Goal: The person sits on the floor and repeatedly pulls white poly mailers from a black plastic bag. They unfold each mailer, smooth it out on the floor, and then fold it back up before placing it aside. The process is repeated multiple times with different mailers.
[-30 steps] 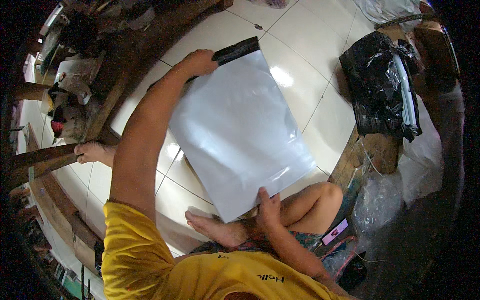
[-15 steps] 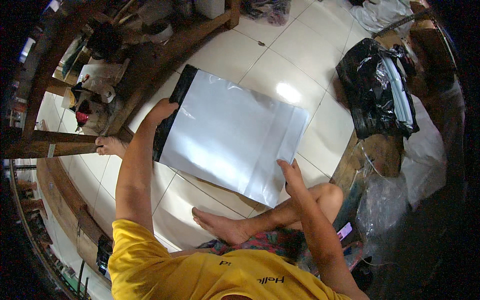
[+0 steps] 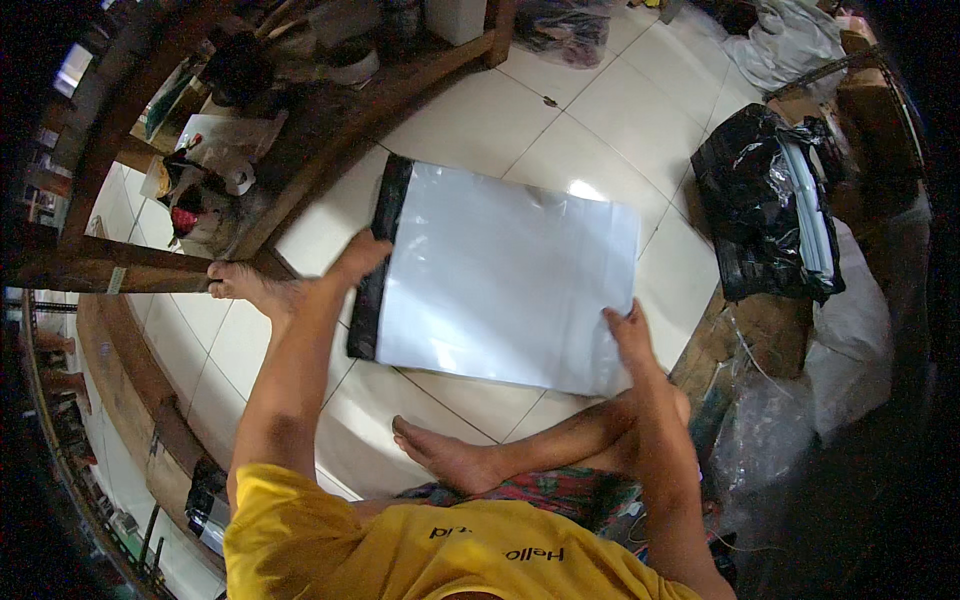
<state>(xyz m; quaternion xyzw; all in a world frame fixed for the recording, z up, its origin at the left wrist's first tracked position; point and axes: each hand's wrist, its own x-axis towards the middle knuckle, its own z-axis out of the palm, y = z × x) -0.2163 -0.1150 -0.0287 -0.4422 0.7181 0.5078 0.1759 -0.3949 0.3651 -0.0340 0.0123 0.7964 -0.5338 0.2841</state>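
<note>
Across the floor in front of me lies a flat, glossy white plastic sheet (image 3: 500, 280), perhaps a stack, with a black strip (image 3: 368, 300) along its left side. My left hand (image 3: 362, 258) is closed at that strip, its fingertips on the black edge. At the opposite side, my right hand (image 3: 628, 332) pinches the sheet's right edge, thumb on top. The fingers beneath are hidden from view.
White floor tiles (image 3: 640, 95) surround the sheet. To the right, a black plastic bag (image 3: 735, 190) holds white folded sheets (image 3: 805, 215), beside clear plastic (image 3: 765, 425). A wooden bench frame (image 3: 400, 95) runs along the left. My bare foot (image 3: 450, 460) lies close below the sheet.
The sheet has turned slightly counterclockwise, its right side swinging away from me. Both hands have moved with it and still hold its opposite sides. The whole view has also shifted a little.
</note>
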